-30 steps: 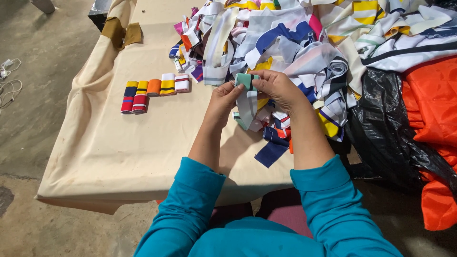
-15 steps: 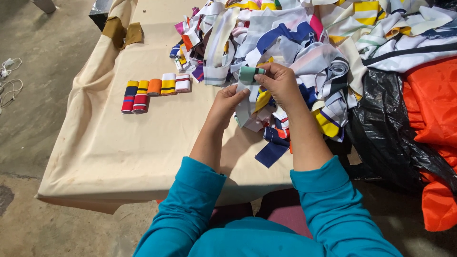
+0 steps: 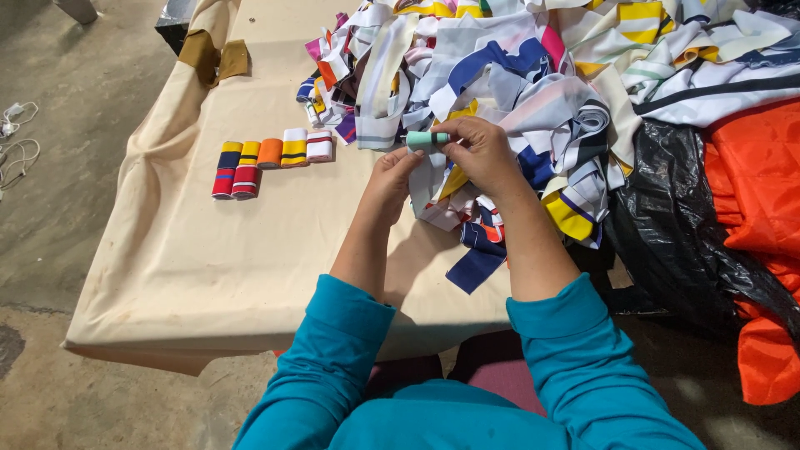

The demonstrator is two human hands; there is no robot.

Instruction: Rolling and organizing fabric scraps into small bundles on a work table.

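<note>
My right hand (image 3: 487, 154) pinched the small green fabric roll (image 3: 427, 139) above the strip pile (image 3: 517, 92); my left hand (image 3: 392, 179) gripped its loose tail. Soft, light, it seemed best held around its middle

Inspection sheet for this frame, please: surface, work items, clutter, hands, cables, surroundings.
Surface: table draped in beige cloth, creased at the left edge.
Work items: small green roll held over the strip pile; finished rolls lined up to the left.
Clutter: black plastic bag, orange fabric, brown scraps.
Hands: right hand pinches the roll; left hand touches the strip beneath it.
Cables: white cord on the floor.
Surroundings: grey concrete floor.
</note>
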